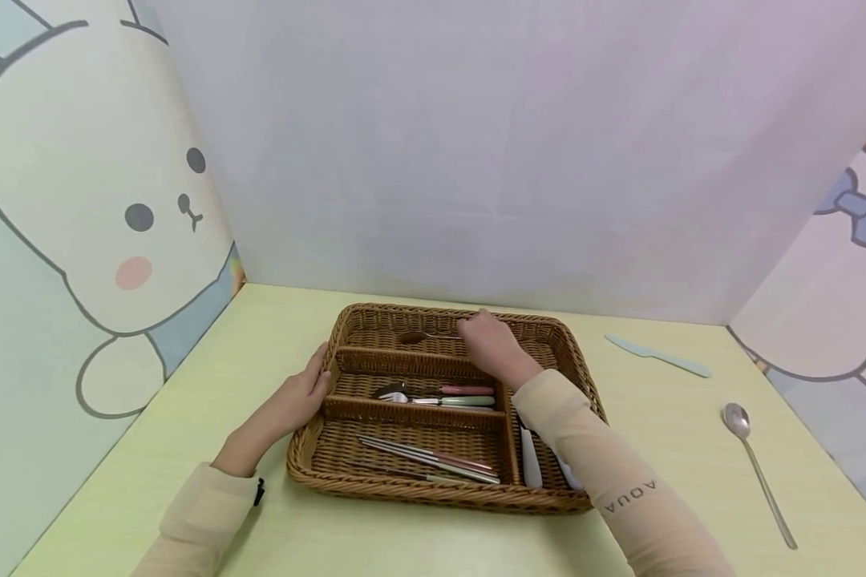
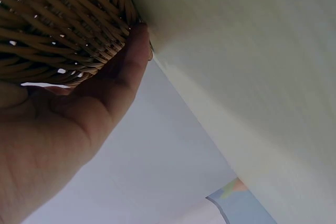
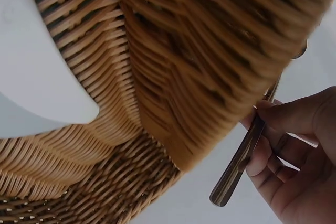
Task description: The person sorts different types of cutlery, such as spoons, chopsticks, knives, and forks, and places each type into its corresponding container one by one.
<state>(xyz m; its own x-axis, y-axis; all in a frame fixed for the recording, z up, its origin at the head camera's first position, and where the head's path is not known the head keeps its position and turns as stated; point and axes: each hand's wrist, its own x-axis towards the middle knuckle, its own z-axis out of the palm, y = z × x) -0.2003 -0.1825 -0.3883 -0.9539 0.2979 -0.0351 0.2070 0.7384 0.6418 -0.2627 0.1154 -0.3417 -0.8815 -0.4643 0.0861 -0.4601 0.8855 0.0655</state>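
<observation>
A brown wicker cutlery basket (image 1: 433,498) with divided compartments sits on the table. My left hand (image 1: 299,398) holds its left side, thumb at the rim and fingers along the outer wall (image 2: 63,30). Over the long back compartment, my right hand (image 1: 492,343) pinches a metal spoon by its handle (image 3: 239,163). The spoon's dark bowl (image 1: 413,337) points left. In the middle compartment lie a red-handled piece (image 1: 465,390) and a green-handled piece (image 1: 469,401) of cutlery. Several chopsticks (image 1: 433,458) lie in the front one. A white-handled piece (image 1: 530,461) lies in the right compartment, partly behind my right sleeve.
On the table right of the basket lie a pale blue knife (image 1: 660,357) and a long-handled metal spoon (image 1: 761,481). A pale curtain (image 1: 476,160) hangs behind the table, with cartoon-printed panels (image 1: 115,200) at both sides.
</observation>
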